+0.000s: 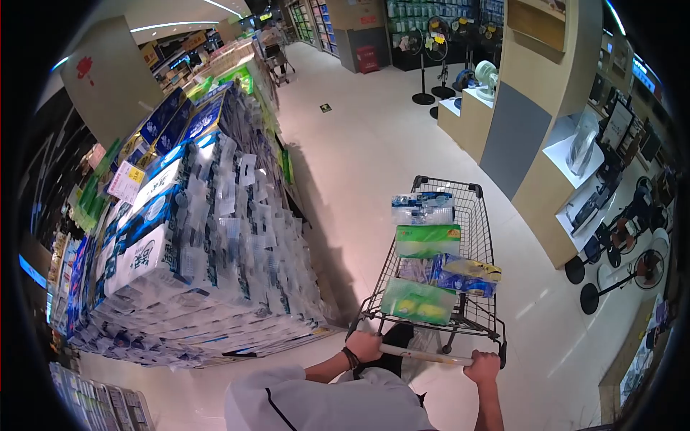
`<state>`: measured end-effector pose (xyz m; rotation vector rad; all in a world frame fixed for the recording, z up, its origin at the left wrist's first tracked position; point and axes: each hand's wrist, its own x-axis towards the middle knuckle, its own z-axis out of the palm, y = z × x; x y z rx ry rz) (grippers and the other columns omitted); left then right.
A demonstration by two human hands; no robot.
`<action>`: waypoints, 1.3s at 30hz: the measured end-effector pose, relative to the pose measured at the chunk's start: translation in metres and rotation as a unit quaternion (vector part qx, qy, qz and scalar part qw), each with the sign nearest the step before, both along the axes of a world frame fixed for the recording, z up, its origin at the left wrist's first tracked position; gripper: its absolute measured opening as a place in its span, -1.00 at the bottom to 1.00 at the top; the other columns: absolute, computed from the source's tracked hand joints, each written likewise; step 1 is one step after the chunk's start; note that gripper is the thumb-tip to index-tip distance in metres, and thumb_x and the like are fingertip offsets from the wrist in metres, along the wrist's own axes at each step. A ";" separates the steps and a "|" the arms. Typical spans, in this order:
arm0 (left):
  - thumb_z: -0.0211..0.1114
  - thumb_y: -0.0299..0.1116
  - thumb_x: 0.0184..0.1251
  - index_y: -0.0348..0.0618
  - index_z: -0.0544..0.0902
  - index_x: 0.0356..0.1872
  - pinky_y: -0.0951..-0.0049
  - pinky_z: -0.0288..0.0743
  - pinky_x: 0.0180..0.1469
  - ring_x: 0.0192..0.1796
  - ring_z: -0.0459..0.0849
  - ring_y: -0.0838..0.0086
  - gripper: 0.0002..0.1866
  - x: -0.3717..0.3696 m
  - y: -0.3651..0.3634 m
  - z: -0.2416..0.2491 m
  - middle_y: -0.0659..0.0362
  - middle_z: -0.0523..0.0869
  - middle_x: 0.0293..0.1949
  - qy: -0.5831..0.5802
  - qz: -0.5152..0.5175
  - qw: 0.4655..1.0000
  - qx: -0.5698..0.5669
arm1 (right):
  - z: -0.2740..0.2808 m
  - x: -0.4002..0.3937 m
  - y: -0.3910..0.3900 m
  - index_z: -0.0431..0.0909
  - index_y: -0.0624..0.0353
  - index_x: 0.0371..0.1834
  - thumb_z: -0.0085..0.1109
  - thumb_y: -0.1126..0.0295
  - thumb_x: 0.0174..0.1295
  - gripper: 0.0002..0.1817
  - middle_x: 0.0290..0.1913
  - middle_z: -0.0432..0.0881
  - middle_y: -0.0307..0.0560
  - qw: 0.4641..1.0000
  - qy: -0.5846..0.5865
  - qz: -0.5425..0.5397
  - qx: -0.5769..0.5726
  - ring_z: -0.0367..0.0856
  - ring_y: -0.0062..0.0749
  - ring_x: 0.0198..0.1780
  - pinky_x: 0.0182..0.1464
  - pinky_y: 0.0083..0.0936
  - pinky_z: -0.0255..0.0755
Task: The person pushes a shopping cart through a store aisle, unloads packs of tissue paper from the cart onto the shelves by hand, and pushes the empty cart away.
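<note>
A wire shopping cart (489, 248) stands in front of me, with its pale handle bar (424, 355) across my body. My left hand (364, 346) is wrapped round the bar's left end, a dark band on its wrist. At the right end, my right hand (482, 365) grips the same bar. Inside the cart lie a green-and-white pack (428, 241), a green see-through pack (418, 301) nearest me, a blue-and-yellow pack (471, 275) and a blue-and-white pack (422, 208) at the far end. What the packs contain is hard to make out.
A tall stack of plastic-wrapped packs (237, 251) rises close on my left, with a price sign (126, 181) on it. To the right are a wooden display stand (532, 208) and several standing fans (640, 271). A pale floor aisle (366, 129) runs ahead, with another cart (276, 54) far off.
</note>
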<state>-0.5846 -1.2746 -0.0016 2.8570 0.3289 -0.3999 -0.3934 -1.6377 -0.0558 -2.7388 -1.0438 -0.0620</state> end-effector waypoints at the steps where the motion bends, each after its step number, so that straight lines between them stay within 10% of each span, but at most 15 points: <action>1: 0.32 -0.12 0.09 -0.05 0.80 -0.43 0.06 0.69 -0.28 -0.41 0.82 0.08 -0.75 0.005 0.003 -0.004 0.00 0.78 -0.51 -0.003 0.002 1.000 -0.003 | 0.001 0.015 0.007 0.55 0.04 -0.66 0.26 0.33 -0.37 -0.86 -0.65 0.63 -0.02 1.000 0.001 0.009 0.002 0.62 -0.01 -0.59 -0.39 -0.19 0.51; 24: 0.32 -0.13 0.03 -0.09 0.81 -0.45 0.13 0.71 -0.23 -0.36 0.84 0.12 -0.73 0.175 0.218 -0.014 0.00 0.82 -0.45 -0.016 0.192 0.981 -0.037 | 0.013 0.313 0.329 0.55 0.02 -0.67 0.34 0.36 -0.31 -0.87 -0.66 0.60 -0.09 0.972 -0.013 0.233 0.002 0.56 -0.04 -0.61 -0.42 -0.18 0.44; 39: 0.34 -0.14 -0.10 -0.08 0.77 -0.57 0.10 0.66 -0.35 -0.48 0.78 0.06 -0.76 0.317 0.534 -0.016 -0.02 0.74 -0.58 -0.086 0.237 0.965 0.074 | 0.015 0.471 0.673 0.57 0.04 -0.60 0.34 0.37 -0.26 -0.86 -0.63 0.63 -0.03 0.957 -0.058 0.285 -0.001 0.68 -0.02 -0.55 -0.46 -0.13 0.51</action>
